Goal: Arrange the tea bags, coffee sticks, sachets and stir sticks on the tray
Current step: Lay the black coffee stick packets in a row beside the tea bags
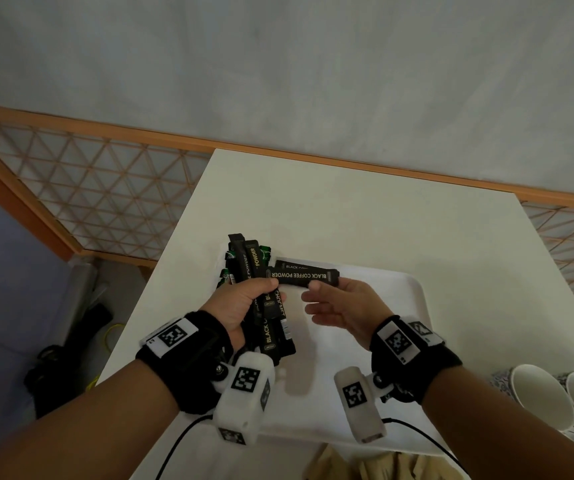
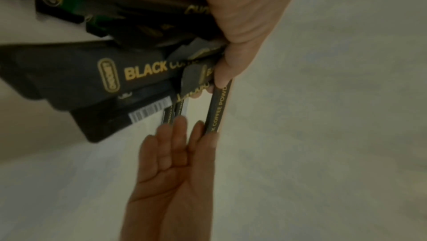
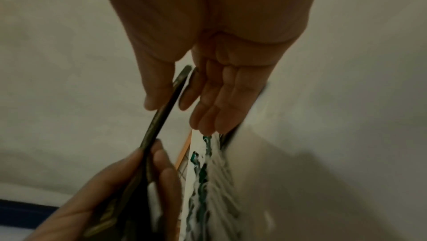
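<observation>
My left hand (image 1: 244,301) grips a bundle of black coffee sticks (image 1: 266,327) above the near left part of the white tray (image 1: 399,296). One black coffee stick (image 1: 302,277) lies crosswise, its left end under my left thumb. My right hand (image 1: 327,285) pinches its right end between thumb and forefinger, the other fingers held straight. The left wrist view shows the bundle (image 2: 80,73), this stick (image 2: 218,106) and my right hand (image 2: 173,162). In the right wrist view the stick (image 3: 166,109) runs from my right hand (image 3: 175,95) to the left hand (image 3: 138,181). Green tea bags (image 1: 228,271) lie behind the bundle.
The tray sits on a white table (image 1: 347,209) against a wooden lattice screen (image 1: 105,188). Two white paper cups (image 1: 548,396) lie at the table's near right. Beige cloth (image 1: 382,465) shows at the near edge. The floor drops away to the left.
</observation>
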